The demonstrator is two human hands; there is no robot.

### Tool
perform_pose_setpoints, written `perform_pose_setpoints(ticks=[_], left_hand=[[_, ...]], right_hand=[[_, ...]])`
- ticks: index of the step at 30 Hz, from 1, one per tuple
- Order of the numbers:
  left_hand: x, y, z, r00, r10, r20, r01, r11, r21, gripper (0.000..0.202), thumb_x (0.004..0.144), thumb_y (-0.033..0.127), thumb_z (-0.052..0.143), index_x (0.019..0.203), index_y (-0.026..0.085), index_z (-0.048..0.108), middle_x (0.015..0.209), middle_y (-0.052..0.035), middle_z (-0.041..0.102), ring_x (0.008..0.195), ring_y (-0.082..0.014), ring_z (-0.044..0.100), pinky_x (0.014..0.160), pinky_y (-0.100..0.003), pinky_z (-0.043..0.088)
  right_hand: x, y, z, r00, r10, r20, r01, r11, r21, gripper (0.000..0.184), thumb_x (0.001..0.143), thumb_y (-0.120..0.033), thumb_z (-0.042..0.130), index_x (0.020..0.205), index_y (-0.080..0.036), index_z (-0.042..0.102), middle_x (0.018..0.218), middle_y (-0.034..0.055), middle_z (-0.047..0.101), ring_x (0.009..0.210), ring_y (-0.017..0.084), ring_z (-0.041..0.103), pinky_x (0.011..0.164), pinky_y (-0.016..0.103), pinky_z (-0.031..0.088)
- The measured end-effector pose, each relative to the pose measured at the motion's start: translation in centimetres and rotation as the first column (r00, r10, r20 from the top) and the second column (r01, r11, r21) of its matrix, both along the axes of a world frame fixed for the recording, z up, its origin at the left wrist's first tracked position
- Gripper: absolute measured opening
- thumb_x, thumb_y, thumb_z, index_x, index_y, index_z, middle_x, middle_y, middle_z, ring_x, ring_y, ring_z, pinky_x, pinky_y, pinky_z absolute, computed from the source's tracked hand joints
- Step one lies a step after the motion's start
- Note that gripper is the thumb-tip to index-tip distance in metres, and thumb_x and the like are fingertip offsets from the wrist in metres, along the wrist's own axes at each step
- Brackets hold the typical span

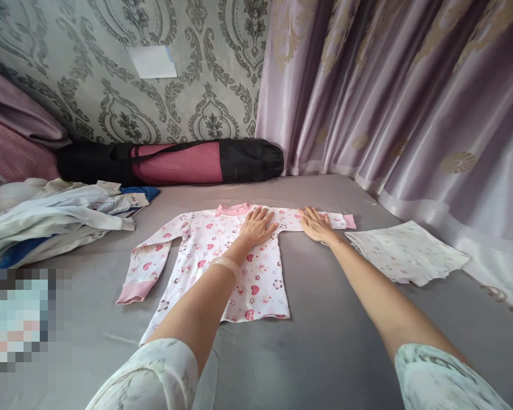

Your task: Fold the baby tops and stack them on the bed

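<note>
A small white long-sleeved shirt (214, 245) with pink hearts, flowers and a pink collar lies spread on the grey sheet. My left hand (257, 226) rests flat on it near the right shoulder, fingers spread. A pale bangle (226, 263) circles my left wrist. On the sleeve stretched out to the right, my right hand (315, 224) presses palm down with its fingers extended. The pink cuff (349, 222) of that sleeve shows beyond my fingers. The other sleeve (147, 265) angles down to the left, bent near the elbow.
A folded pale cloth (410, 250) lies to the right. Heaped clothes (64, 213) sit at the left. A black and pink cylindrical bag (177, 162) lies along the patterned wall (214, 108). Purple curtains (380, 97) hang at the right, reaching the bed (316, 319). A blurred patch covers the lower left.
</note>
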State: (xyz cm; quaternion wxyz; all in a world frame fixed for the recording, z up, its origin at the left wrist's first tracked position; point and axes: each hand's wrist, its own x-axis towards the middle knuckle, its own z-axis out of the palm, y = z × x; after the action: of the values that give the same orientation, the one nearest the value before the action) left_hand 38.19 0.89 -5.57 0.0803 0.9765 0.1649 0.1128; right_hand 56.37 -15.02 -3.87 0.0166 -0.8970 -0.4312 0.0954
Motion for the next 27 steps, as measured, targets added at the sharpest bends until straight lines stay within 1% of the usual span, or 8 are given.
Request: perform_pose_setpoints(ticks=[6,11,14,18,20,22,25,27], left_hand=[[0.2,0.2,-0.4,1.0,0.006,-0.022,-0.006,1.0,-0.019,0.064,0.097,0.06,0.028,0.148,0.023,0.04,0.159,-0.0094,0.033,0.148,-0.0294,0.024,0.12,-0.047,0.021],[0.8,0.4,-0.8,1.0,0.012,-0.029,-0.013,0.999,-0.039,0.065,0.096,0.061,0.029,0.149,0.025,0.04,0.16,-0.0092,0.03,0.149,-0.0307,0.022,0.12,-0.05,0.019],[0.6,0.3,0.0,0.997,-0.011,-0.08,0.004,0.995,-0.095,0.065,0.097,0.06,0.028,0.151,0.024,0.033,0.161,-0.0095,0.027,0.15,-0.0295,0.018,0.12,-0.05,0.018],[-1.5,0.3,2.5,0.983,-0.017,-0.185,-0.019,0.981,-0.195,0.066,0.098,0.057,0.027,0.151,0.018,0.032,0.161,-0.0152,0.026,0.15,-0.0286,0.019,0.119,-0.05,0.021],[-3.6,0.5,3.6,0.979,-0.017,-0.201,-0.023,0.981,-0.195,0.062,0.099,0.055,0.027,0.149,0.018,0.035,0.16,-0.0154,0.028,0.149,-0.0282,0.02,0.119,-0.049,0.02],[-6.1,0.9,4.3,0.978,-0.003,-0.207,-0.034,0.984,-0.174,0.058,0.099,0.051,0.031,0.147,0.019,0.037,0.159,-0.0148,0.031,0.149,-0.0281,0.022,0.119,-0.049,0.019],[-10.1,1.5,4.5,0.972,0.017,-0.234,-0.056,0.985,-0.161,0.057,0.098,0.048,0.036,0.146,0.018,0.039,0.158,-0.0157,0.032,0.149,-0.0286,0.023,0.12,-0.048,0.019],[-12.7,1.8,4.4,0.971,0.029,-0.236,-0.067,0.985,-0.157,0.057,0.097,0.048,0.037,0.147,0.019,0.039,0.158,-0.0155,0.033,0.148,-0.0285,0.023,0.119,-0.048,0.02]], right_hand=[[2.4,-1.9,0.6,0.98,-0.191,0.048,0.193,0.981,-0.033,0.062,0.1,-0.049,0.008,0.157,-0.028,0.022,0.165,0.0082,0.014,0.15,0.031,0.014,0.114,0.064,0.014],[2.8,-2.4,0.6,0.973,-0.203,0.113,0.207,0.978,-0.029,0.065,0.1,-0.047,0.005,0.157,-0.023,0.024,0.163,0.0133,0.019,0.147,0.032,0.021,0.113,0.066,0.015],[2.9,-2.4,1.1,0.971,-0.209,0.119,0.216,0.975,-0.053,0.065,0.1,-0.045,0.004,0.156,-0.022,0.024,0.162,0.014,0.021,0.147,0.031,0.022,0.113,0.065,0.015],[1.8,-1.1,2.4,0.965,-0.214,0.152,0.222,0.974,-0.04,0.061,0.101,-0.042,0.015,0.152,-0.016,0.035,0.159,0.0166,0.03,0.147,0.028,0.024,0.116,0.06,0.012],[-0.3,0.6,2.9,0.971,-0.141,0.196,0.138,0.99,0.029,0.056,0.1,-0.033,0.022,0.148,-0.011,0.039,0.158,0.0172,0.031,0.146,0.027,0.025,0.118,0.056,0.01],[-3.6,2.8,2.9,0.977,0.01,0.214,-0.035,0.993,0.112,0.053,0.099,-0.024,0.022,0.146,-0.009,0.04,0.155,0.0166,0.037,0.144,0.024,0.03,0.119,0.053,0.01],[-9.2,6.5,2.4,0.937,0.305,0.172,-0.334,0.927,0.172,0.052,0.099,-0.023,0.021,0.144,-0.009,0.044,0.152,0.0153,0.043,0.142,0.023,0.034,0.12,0.047,0.01],[-12.1,8.7,1.7,0.904,0.399,0.155,-0.424,0.884,0.194,0.053,0.099,-0.026,0.022,0.145,-0.01,0.042,0.155,0.0144,0.039,0.145,0.022,0.03,0.121,0.042,0.01]])
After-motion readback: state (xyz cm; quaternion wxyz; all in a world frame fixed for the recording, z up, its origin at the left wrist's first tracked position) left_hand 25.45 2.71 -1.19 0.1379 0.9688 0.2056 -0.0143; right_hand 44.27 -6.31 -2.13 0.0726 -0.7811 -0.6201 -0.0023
